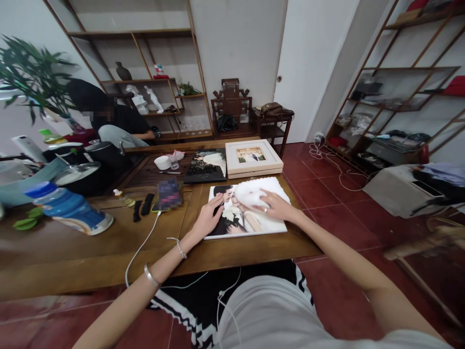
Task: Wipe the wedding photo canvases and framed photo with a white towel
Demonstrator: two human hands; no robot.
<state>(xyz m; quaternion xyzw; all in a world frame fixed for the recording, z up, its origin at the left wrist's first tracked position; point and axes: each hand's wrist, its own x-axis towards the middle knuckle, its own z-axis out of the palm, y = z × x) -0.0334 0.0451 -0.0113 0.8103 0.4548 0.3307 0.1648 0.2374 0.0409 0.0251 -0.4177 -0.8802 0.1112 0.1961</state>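
A wedding photo panel (235, 226) showing a couple lies flat on the wooden table in front of me. Fingers stretched out, my left hand (208, 217) rests on the panel's left side. My right hand (279, 207) is closed on a fluffy white cloth (250, 191), which it presses against the upper right of the panel. The cloth covers part of the picture, and some of that hand's fingertips are sunk into it. Just beyond the panel are a dark photo panel (203, 169) and pale picture frames (229, 168), stacked, the top one with a small picture.
On the wooden table (152, 257), a phone (167, 195) trails a white cable (140, 249). Further left are a blue-capped bottle (70, 206), a small bottle (124, 198) and a dark pot (109, 162). A person (119, 116) sits across the table. A white bowl (162, 162) stands near the dark panel.
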